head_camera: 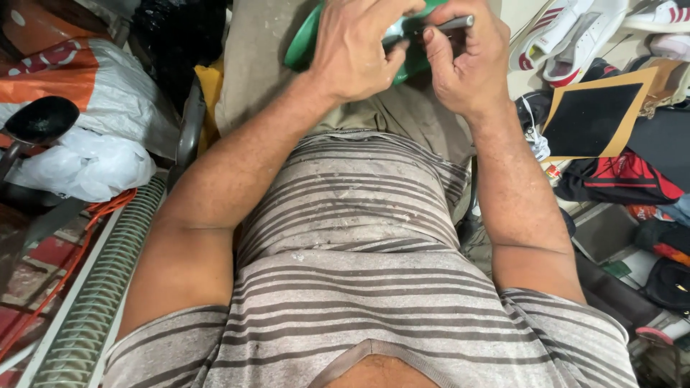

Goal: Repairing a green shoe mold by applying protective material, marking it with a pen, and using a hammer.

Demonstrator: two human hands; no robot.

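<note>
At twelve o'clock, on our lap, our left hand (352, 47) was clamped over the green shoe (305, 43), and our right hand (463, 57) pinched a thin metal tool (453, 23) against it. Had the tool slipped, we judged, it could have jabbed our left fingers.

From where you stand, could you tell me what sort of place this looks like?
Probably a small, cluttered shoe-repair workshop: white sneakers lie beside a black sheet on tan backing, and the left hand and right hand work a slim metal tool against a green object.
</note>
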